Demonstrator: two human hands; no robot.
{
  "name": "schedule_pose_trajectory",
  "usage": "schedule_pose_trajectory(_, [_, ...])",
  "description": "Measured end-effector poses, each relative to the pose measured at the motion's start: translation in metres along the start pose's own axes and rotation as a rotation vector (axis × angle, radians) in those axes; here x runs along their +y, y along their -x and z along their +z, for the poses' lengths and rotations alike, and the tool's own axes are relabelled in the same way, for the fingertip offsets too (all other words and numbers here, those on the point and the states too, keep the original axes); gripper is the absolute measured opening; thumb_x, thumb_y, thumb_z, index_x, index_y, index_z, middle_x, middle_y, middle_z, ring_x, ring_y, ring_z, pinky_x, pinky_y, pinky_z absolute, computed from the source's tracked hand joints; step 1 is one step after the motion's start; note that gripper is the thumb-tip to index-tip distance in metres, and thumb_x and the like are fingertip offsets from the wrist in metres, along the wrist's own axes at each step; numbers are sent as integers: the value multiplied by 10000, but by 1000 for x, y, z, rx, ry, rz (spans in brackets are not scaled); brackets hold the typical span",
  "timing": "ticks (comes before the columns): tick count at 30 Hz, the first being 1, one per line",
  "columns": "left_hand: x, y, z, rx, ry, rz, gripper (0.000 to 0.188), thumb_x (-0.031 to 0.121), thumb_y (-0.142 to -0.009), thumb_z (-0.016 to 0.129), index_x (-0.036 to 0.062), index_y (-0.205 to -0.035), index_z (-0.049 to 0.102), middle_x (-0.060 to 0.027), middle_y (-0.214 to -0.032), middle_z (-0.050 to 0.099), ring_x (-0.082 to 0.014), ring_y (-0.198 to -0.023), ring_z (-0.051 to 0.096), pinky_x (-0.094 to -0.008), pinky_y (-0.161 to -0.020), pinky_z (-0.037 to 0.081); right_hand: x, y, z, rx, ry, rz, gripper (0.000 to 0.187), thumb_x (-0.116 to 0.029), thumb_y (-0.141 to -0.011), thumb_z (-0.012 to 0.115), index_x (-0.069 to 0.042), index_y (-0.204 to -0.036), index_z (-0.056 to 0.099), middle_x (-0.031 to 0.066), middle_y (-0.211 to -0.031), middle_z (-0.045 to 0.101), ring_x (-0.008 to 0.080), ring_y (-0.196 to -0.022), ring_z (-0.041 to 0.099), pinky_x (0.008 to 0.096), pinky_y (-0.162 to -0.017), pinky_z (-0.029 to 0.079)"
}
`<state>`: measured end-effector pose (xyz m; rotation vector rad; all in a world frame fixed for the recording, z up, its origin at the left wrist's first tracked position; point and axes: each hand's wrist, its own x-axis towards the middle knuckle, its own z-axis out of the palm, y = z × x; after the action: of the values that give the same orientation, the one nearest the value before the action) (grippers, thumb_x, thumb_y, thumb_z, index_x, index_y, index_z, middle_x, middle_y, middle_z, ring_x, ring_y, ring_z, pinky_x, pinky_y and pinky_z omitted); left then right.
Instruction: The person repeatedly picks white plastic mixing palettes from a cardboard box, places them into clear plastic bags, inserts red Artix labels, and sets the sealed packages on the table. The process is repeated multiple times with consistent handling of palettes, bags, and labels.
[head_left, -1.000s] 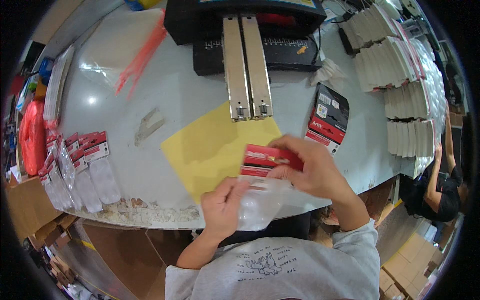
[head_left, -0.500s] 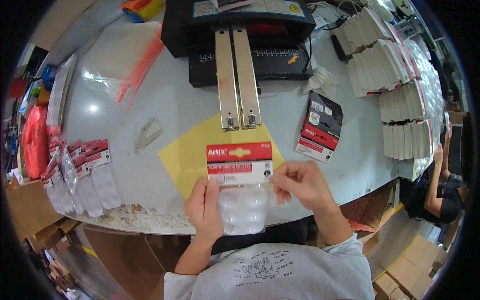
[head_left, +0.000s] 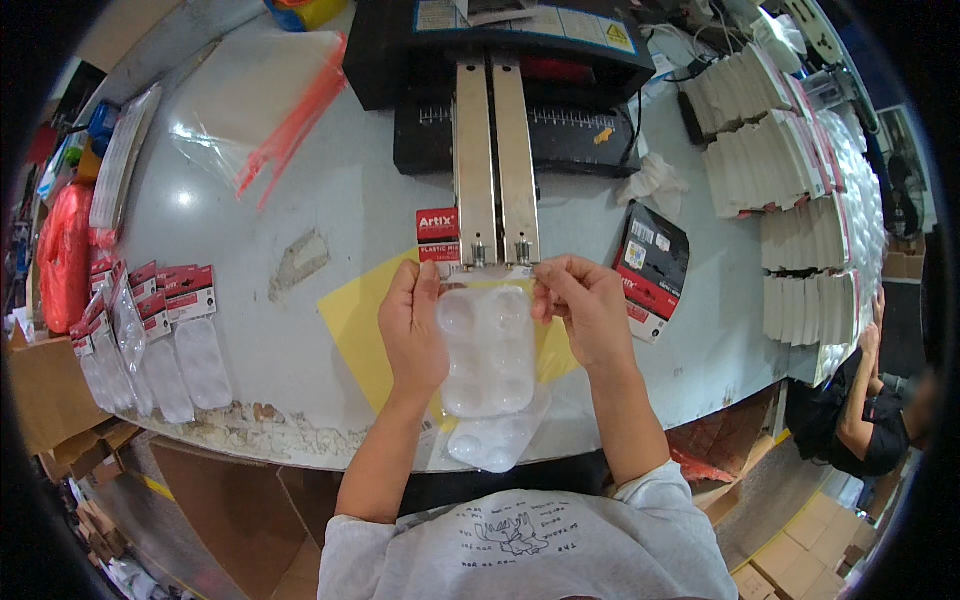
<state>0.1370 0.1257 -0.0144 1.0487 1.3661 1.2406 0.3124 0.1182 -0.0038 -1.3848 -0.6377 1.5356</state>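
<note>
A white plastic palette with round wells (head_left: pixel 486 355) hangs in a clear bag below a red and white header card (head_left: pixel 437 232). Most of that card lies beneath the two metal arms (head_left: pixel 476 160) of a black machine (head_left: pixel 500 60). My left hand (head_left: pixel 411 318) is closed on the left edge, where card and bag meet. At the right edge, my right hand (head_left: pixel 585 305) pinches the same top corner. Under the held pack, near the table edge, a second white palette (head_left: pixel 492 442) partly shows on a yellow sheet (head_left: pixel 370 330).
Finished-looking palette packs (head_left: pixel 165 340) lie at left, near a red bag (head_left: pixel 65 255). Clear bags with red edges (head_left: pixel 255 100) sit behind them. A black and red card packet (head_left: pixel 650 270) rests at right, before tall card stacks (head_left: pixel 785 200). Another person (head_left: pixel 865 390) is at far right.
Both hands have moved forward, carrying the pack away from my body so its header card slid under the metal arms. The second palette near the table edge has come into view.
</note>
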Motion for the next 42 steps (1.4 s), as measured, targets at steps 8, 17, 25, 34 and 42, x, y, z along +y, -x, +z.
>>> schedule_pose_trajectory(8, [-24, 0, -7, -39, 24, -3, 320, 207, -983, 445, 18, -725, 440, 1, -671, 444, -74, -649, 395, -237, -637, 397, 0, -6, -13, -8, 231, -181, 198, -129, -909, 564, 30, -811, 630, 41, -696, 613, 113, -563, 587, 228, -540, 465])
schedule_pose_trajectory(17, [11, 23, -63, 196, -1255, 514, 462, 313, -795, 675, -12, -1073, 500, -202, -1232, 368, -351, -1121, 383, -454, -904, 356, -18, 6, -113, 179, 1532, -408, 1228, -534, -444, 814, -79, -1436, 253, 89, -1507, 241, 244, -1394, 219, 445, -1059, 183])
schedule_pose_trajectory(25, [-31, 78, -14, -263, -712, 207, 205, 142, -835, 638, 37, -942, 497, -173, -1048, 522, -288, -923, 504, -373, -806, 424, -5, 20, -106, 292, 1604, -586, 939, -502, -521, 787, -90, -1305, 477, 51, -1322, 524, 181, -1272, 440, 399, -1004, 244])
schedule_pose_trajectory(34, [9, 78, -19, -319, 265, -395, 91, 58, -931, 519, 14, -1003, 485, -122, -968, 684, -113, -797, 627, -228, -710, 486, -43, 60, -38, -126, 751, -382, 438, -309, -756, 747, -6, -1037, 604, 133, -719, 629, 227, -566, 584, 287, -552, 462])
schedule_pose_trajectory(42, [21, 78, -19, -256, 31, -258, 152, 81, -904, 582, -30, -993, 637, -89, -869, 696, -88, -764, 606, -210, -699, 472, -50, 46, 5, -347, 919, -234, 309, -265, -799, 706, 9, -909, 615, 155, -590, 547, 261, -476, 507, 323, -492, 417])
